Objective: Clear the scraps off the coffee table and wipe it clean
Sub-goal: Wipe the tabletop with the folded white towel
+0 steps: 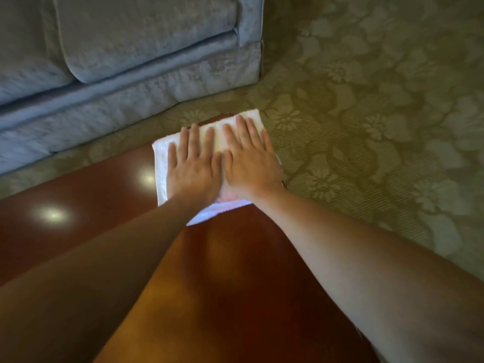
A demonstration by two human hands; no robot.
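A white folded cloth (163,163) lies flat on the far corner of the glossy reddish-brown coffee table (86,205). My left hand (193,166) and my right hand (248,161) rest side by side on top of the cloth, palms down, fingers spread and pointing away from me. Both press the cloth onto the wood. The cloth's far edge reaches past the table's corner. I see no scraps on the visible tabletop.
A blue-grey velvet sofa (117,48) stands beyond the table to the upper left. Green carpet with a floral pattern (366,113) covers the floor to the right and between table and sofa. Two light reflections shine on the tabletop at the left.
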